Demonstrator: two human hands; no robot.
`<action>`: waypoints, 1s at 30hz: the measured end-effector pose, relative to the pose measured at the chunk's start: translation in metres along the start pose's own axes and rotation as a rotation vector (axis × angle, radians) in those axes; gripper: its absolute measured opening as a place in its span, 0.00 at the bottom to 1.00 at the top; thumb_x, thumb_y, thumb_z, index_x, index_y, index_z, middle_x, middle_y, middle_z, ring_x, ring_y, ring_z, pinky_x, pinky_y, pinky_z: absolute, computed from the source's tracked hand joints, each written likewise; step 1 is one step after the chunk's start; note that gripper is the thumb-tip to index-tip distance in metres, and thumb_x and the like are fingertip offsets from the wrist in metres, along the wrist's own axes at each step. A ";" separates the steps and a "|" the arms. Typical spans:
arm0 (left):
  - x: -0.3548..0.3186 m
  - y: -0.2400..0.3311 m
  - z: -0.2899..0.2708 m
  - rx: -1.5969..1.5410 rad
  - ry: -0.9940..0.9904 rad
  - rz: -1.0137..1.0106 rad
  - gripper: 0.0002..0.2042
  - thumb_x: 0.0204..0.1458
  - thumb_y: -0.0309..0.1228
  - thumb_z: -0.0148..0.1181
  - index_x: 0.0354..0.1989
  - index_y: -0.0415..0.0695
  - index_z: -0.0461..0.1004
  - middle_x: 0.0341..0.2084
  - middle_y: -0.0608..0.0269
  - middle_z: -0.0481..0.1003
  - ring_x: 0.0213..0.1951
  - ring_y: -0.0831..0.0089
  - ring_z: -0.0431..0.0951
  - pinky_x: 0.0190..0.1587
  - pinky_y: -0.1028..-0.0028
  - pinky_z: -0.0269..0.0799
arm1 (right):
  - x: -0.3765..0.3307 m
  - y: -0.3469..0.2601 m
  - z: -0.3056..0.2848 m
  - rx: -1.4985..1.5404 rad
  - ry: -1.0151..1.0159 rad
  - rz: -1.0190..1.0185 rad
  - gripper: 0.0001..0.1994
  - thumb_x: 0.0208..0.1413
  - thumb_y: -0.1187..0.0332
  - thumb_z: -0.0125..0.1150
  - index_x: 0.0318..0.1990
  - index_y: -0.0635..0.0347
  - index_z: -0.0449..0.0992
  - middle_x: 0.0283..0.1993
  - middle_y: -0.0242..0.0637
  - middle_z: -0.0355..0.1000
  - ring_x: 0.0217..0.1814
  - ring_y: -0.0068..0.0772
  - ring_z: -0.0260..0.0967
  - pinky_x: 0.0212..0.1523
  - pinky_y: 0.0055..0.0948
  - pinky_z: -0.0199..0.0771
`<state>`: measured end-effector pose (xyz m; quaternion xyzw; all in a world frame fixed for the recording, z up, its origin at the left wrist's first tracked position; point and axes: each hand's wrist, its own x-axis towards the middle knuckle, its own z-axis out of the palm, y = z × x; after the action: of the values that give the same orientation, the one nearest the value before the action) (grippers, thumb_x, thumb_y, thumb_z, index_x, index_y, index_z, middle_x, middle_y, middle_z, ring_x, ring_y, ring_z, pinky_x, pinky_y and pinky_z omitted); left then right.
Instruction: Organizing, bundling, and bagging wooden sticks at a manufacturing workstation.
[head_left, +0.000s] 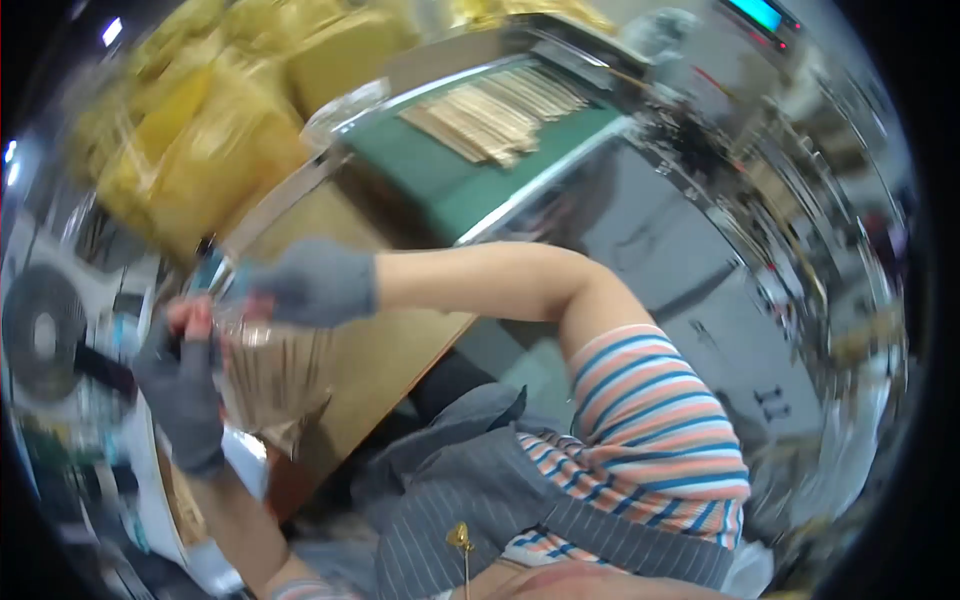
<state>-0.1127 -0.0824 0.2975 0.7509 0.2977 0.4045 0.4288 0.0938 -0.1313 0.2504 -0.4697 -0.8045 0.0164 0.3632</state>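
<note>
A clear plastic bag [280, 370] filled with thin, light wooden sticks rests on the tan tabletop [385, 345]. Both hands wear grey fingerless gloves and are close together at the bag's upper end. To the left of it, my left hand [185, 390] is closed, its bare fingertips curled in; what they grip is too blurred to make out. My right hand [315, 283] reaches across from the right, just above the bag, its fingers pointing toward the left hand. Motion smears those fingers, so their grip is unclear.
Beyond the table runs a green conveyor belt [400, 175] with a metal edge, carrying rows of wooden sticks [500, 110]. Large yellow plastic-wrapped bundles [200, 150] are piled at far left. A dark fan [45, 332] stands at left. Grey machine panels [690, 270] fill the right.
</note>
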 end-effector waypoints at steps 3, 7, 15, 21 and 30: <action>-0.001 -0.027 -0.020 0.164 -0.130 0.185 0.27 0.42 0.25 0.64 0.53 0.36 0.65 0.47 0.58 0.68 0.48 0.73 0.68 0.50 0.76 0.64 | 0.031 0.004 0.007 0.535 0.118 0.264 0.13 0.55 0.59 0.55 0.33 0.62 0.75 0.24 0.35 0.71 0.27 0.18 0.64 0.31 0.24 0.66; -0.038 -0.131 -0.006 -0.430 -0.051 -0.490 0.21 0.39 0.30 0.68 0.44 0.38 0.72 0.34 0.64 0.76 0.34 0.76 0.75 0.39 0.76 0.71 | 0.072 0.064 0.096 -0.172 -0.161 0.141 0.13 0.54 0.56 0.53 0.36 0.55 0.75 0.28 0.42 0.74 0.27 0.40 0.72 0.30 0.36 0.69; -0.013 -0.244 -0.022 -0.488 0.216 -0.757 0.19 0.36 0.32 0.70 0.36 0.34 0.77 0.31 0.62 0.77 0.31 0.75 0.76 0.38 0.76 0.70 | 0.186 0.096 0.158 -0.161 0.165 0.234 0.18 0.46 0.52 0.57 0.37 0.56 0.72 0.34 0.44 0.73 0.39 0.47 0.71 0.39 0.39 0.70; 0.008 -0.269 -0.044 -0.365 0.367 -0.624 0.20 0.38 0.29 0.68 0.41 0.34 0.74 0.34 0.60 0.77 0.34 0.73 0.75 0.40 0.76 0.69 | 0.189 0.114 0.166 -0.404 0.006 0.404 0.15 0.49 0.53 0.53 0.32 0.54 0.74 0.33 0.45 0.73 0.37 0.49 0.71 0.38 0.40 0.70; -0.015 -0.265 -0.041 0.010 0.448 -0.497 0.24 0.40 0.35 0.68 0.43 0.33 0.70 0.33 0.56 0.76 0.36 0.68 0.75 0.41 0.72 0.69 | 0.153 0.158 0.217 -0.346 -0.117 0.536 0.08 0.47 0.61 0.51 0.31 0.50 0.74 0.31 0.39 0.74 0.34 0.45 0.72 0.35 0.40 0.71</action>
<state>-0.1816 0.0429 0.0708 0.5501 0.5606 0.4409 0.4345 0.0365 0.1427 0.1199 -0.7180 -0.6623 0.0015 0.2140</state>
